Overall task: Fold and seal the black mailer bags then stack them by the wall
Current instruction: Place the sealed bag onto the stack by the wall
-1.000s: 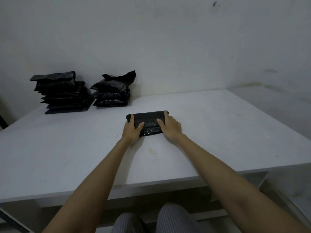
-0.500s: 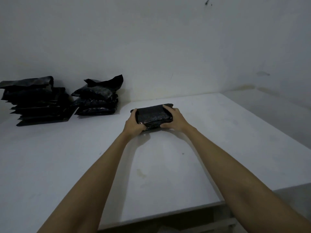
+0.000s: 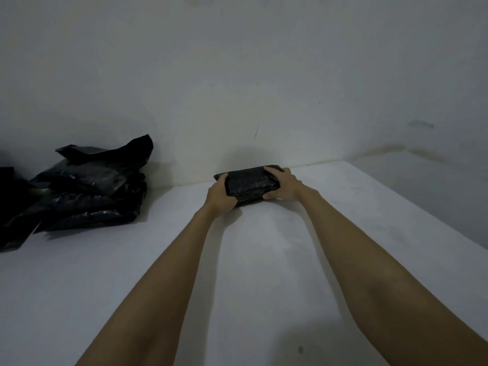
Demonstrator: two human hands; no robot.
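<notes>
Both arms stretched far forward across a white table [image 3: 264, 273], toward the far edge where tabletop meets a pale wall [image 3: 237, 75]. Between the two hands, one folded black mailer bag [image 3: 249, 182], a compact, glossy rectangular packet, long side running left to right. Left hand [image 3: 220, 198] clamped on the packet's left end, thumb over the top face, remaining fingers curled beneath and out of sight. Right hand [image 3: 284, 184] gripping the right end, fingers wrapped across the top right corner, thumb at the near edge low on the side. Packet close against the wall, near edge down at the tabletop; impossible to tell whether the far edge touches the wall or whether the whole underside rests flat. Dark shadow thrown on the wall just above and behind the packet.

Off to the left, well apart from the held packet, a stack of black mailer bags [image 3: 89, 191] sitting on the table next to the wall. Several filled packets piled one over another, somewhat uneven, the topmost with a loose flap sticking up and crumpled toward the wall. Further left, at the frame edge, part of a second black stack [image 3: 10, 212], mostly cut off, lower corner spreading onto the tabletop.

A thin dark scratch [image 3: 256, 131] on the wall above the packet. Faint brownish staining along the wall's base at far right.
</notes>
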